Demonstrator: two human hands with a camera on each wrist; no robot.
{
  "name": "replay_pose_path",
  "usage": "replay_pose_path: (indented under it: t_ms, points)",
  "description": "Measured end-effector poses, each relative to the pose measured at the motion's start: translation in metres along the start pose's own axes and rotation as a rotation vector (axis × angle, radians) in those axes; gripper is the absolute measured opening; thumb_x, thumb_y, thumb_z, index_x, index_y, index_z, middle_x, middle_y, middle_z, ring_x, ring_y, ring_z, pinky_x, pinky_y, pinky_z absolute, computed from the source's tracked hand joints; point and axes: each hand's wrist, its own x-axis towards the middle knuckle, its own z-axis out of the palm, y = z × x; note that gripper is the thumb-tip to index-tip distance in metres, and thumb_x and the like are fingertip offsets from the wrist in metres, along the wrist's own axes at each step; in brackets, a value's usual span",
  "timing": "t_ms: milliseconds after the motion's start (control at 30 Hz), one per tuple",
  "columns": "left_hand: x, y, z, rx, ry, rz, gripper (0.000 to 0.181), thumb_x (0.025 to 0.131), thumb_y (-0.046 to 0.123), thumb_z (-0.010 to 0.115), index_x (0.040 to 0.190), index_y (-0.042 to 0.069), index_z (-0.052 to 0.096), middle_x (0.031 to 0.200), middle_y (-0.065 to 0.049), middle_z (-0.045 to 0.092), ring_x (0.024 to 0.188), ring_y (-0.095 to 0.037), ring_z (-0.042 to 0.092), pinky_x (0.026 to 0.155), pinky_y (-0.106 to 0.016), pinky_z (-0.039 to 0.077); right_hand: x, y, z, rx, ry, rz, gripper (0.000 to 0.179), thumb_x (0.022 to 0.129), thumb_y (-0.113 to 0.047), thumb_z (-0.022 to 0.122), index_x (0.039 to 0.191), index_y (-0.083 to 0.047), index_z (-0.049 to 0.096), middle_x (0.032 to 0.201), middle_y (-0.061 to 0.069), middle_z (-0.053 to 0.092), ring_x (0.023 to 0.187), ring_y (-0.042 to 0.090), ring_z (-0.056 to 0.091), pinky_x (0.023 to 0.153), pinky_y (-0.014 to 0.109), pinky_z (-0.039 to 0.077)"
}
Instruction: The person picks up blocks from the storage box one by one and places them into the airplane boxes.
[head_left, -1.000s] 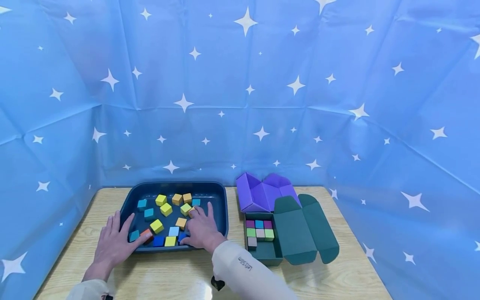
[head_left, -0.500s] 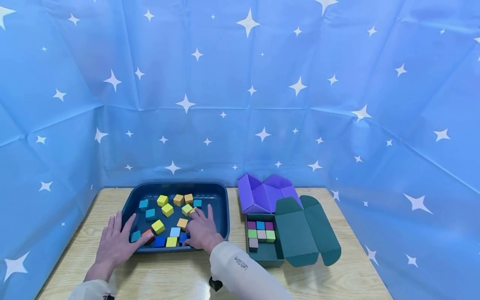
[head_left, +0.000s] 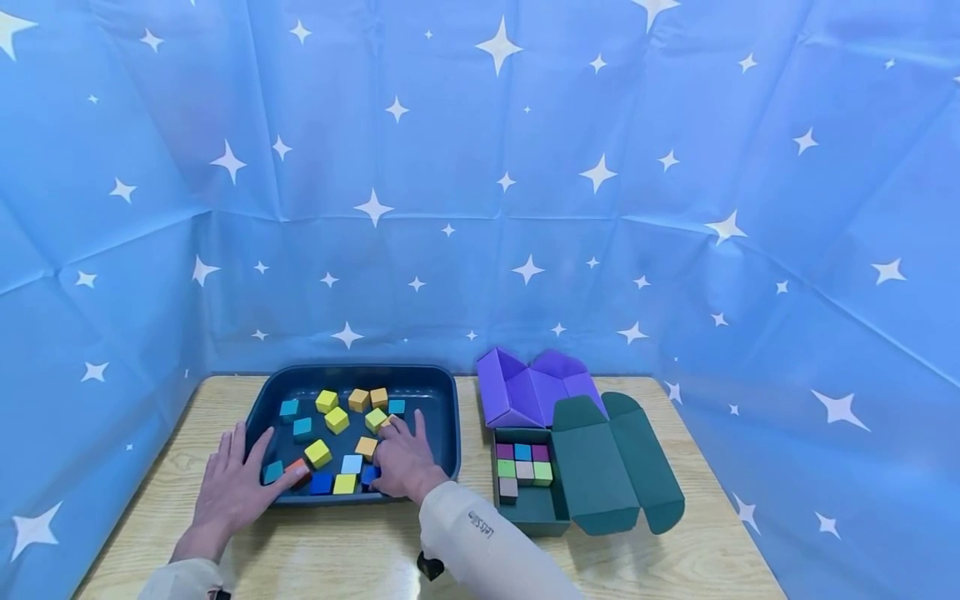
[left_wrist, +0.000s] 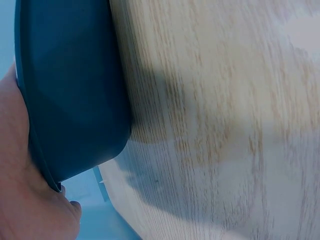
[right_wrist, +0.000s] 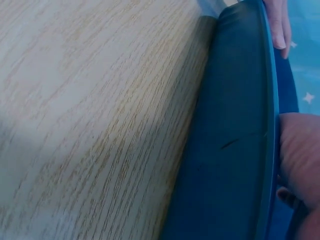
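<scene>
1 navy tray [head_left: 435, 400] holds loose cubes [head_left: 318, 454], left hand [head_left: 232, 483] at its corner, fingers spread, seemingly for steadying; right hand [head_left: 405, 462] reaches over them, pinch unclear; 1 dark green box [head_left: 534, 527] holds 7 row-set cubes [head_left: 523, 473], presumably for fit.

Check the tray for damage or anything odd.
The right wrist view shows a short dark mark on the outside of the dark blue tray. It looks odd against the otherwise plain surface; possibly a scratch.

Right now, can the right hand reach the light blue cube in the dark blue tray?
Probably yes: the right hand is close by, and nothing covers the light blue cube from above.
</scene>
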Motion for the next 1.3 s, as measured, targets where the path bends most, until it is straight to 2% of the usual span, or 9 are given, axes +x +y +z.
replay_pose_path:
  t_ms: [233,367,600,833,1067,1300]
  points:
    - [0.000,0.002,-0.001,0.005,-0.024,-0.009,0.105,0.084,0.073,0.052,0.151,-0.004,0.024,0.157,-0.036,-0.005,0.143,-0.058,-0.006,0.111,-0.074,0.002,0.001,0.003,-0.001,-0.012,0.016,-0.028,0.023,0.082,-0.053,0.072,0.076,-0.031,0.074,0.146,-0.015,0.048,0.148,0.014,0.026,0.124,0.055,0.010]
    - [0.001,0.000,0.000,-0.002,-0.023,-0.011,0.106,0.084,0.074,0.052,0.151,-0.004,0.023,0.157,-0.037,-0.007,0.143,-0.058,-0.007,0.111,-0.075,0.002,0.000,0.004,-0.007,-0.018,0.033,-0.043,0.025,0.082,-0.053,0.070,0.077,-0.030,0.075,0.145,-0.014,0.049,0.148,0.016,0.027,0.124,0.056,0.009]
    - [0.001,-0.001,0.000,0.002,-0.023,-0.013,0.105,0.085,0.073,0.051,0.151,-0.004,0.023,0.156,-0.037,-0.005,0.142,-0.059,-0.006,0.110,-0.076,0.002,-0.004,0.013,-0.027,-0.043,0.071,-0.073,0.027,0.084,-0.053,0.065,0.097,-0.033,0.077,0.146,-0.010,0.050,0.149,0.017,0.026,0.123,0.057,0.005]
    - [0.001,0.000,-0.001,0.006,-0.026,-0.012,0.105,0.085,0.073,0.051,0.151,-0.004,0.023,0.156,-0.038,-0.004,0.142,-0.059,-0.005,0.110,-0.076,0.003,-0.010,0.022,-0.041,-0.048,0.090,-0.087,0.028,0.084,-0.053,0.066,0.096,-0.030,0.076,0.148,-0.008,0.048,0.149,0.019,0.025,0.123,0.059,0.004]
    - [0.001,-0.001,0.000,-0.001,-0.030,-0.007,0.105,0.085,0.073,0.051,0.151,-0.004,0.022,0.156,-0.038,-0.006,0.142,-0.059,-0.007,0.110,-0.076,0.002,-0.019,0.042,-0.047,-0.091,0.097,-0.097,0.024,0.083,-0.052,0.066,0.094,-0.032,0.075,0.149,-0.009,0.046,0.149,0.018,0.026,0.122,0.060,0.004]
    - [0.002,-0.003,0.002,0.006,-0.019,-0.004,0.105,0.085,0.073,0.051,0.151,-0.004,0.023,0.156,-0.038,-0.004,0.142,-0.059,-0.006,0.110,-0.075,0.002,-0.034,0.069,-0.054,-0.061,0.130,-0.107,0.025,0.083,-0.044,0.064,0.100,-0.029,0.075,0.147,-0.008,0.046,0.148,0.020,0.025,0.122,0.061,0.000]
